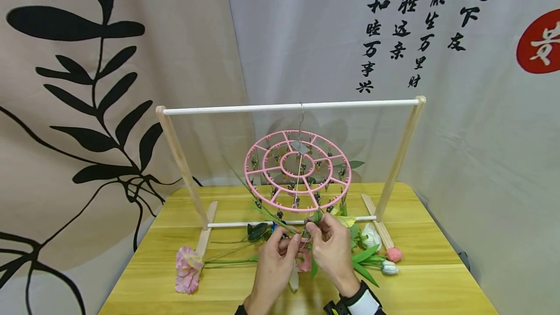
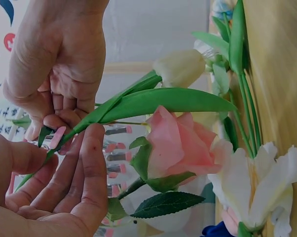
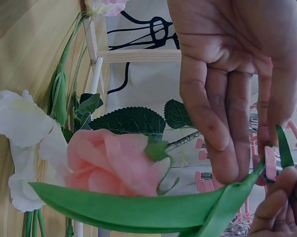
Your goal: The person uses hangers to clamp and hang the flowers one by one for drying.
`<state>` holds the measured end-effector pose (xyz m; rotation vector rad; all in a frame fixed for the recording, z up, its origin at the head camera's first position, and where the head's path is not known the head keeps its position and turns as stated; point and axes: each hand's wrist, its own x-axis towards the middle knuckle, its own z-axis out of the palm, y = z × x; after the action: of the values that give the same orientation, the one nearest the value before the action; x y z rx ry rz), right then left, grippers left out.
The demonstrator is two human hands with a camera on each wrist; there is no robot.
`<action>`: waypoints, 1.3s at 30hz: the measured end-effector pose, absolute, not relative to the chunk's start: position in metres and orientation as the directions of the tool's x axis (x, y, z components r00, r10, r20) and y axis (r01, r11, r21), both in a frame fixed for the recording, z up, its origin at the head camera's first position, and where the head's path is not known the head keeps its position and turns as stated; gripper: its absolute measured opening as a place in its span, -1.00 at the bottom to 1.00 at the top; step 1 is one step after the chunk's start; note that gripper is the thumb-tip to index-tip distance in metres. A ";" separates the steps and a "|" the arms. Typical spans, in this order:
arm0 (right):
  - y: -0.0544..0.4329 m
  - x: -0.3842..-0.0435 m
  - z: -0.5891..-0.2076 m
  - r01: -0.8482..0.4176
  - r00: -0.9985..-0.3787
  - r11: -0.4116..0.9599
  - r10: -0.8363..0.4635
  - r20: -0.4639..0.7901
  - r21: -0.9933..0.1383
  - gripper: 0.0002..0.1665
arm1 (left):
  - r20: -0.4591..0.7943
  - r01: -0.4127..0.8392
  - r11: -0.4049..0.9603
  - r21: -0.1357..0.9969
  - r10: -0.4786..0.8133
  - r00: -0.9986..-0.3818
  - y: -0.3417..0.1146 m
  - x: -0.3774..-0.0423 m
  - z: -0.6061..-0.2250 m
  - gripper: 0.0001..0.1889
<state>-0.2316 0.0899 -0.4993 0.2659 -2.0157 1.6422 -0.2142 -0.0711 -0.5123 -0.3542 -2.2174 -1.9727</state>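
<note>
In the head view my left hand (image 1: 276, 260) and right hand (image 1: 331, 252) meet below the pink round clip hanger (image 1: 250, 186). My left thumb and fingers hold the green stem of a tulip; its white bloom (image 2: 180, 68) points down and its long leaf (image 3: 129, 212) spreads beneath my fingers. My right fingertips pinch a small pink-padded clip (image 2: 56, 138) at the stem. A narrow green leaf (image 3: 284, 147) pokes out beside the clip. Beside the tulip hangs a pink rose (image 2: 180, 143). Fingers partly hide the clip's grip on the stem.
The hanger hooks over the white top bar (image 1: 245, 109) of a wooden-legged stand. A pink flower (image 1: 189, 270) lies on the table (image 1: 144, 286) at left. White tulips (image 1: 371, 237) and a pink bud (image 1: 394, 255) lie at right. Several clips dangle around the hanger.
</note>
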 end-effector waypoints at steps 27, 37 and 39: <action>0.100 -0.225 -0.504 -0.381 -0.896 0.297 0.113 0.429 -0.875 -0.75 | 0.228 0.248 0.131 0.960 0.152 -0.962 -0.077 -0.214 -0.512 -0.74; 0.109 -0.225 -0.506 -0.396 -0.880 0.365 0.112 0.462 -0.842 -0.70 | 0.211 0.231 0.122 0.965 0.159 -0.964 -0.086 -0.211 -0.516 -0.71; 0.111 -0.225 -0.507 -0.404 -0.871 0.381 0.116 0.477 -0.832 -0.74 | 0.208 0.231 0.140 0.963 0.161 -0.965 -0.090 -0.209 -0.516 -0.70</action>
<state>-0.2249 0.1106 -0.5067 0.2477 -2.1832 1.5050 -0.2091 -0.0899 -0.5159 -0.4009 -2.3302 -1.9849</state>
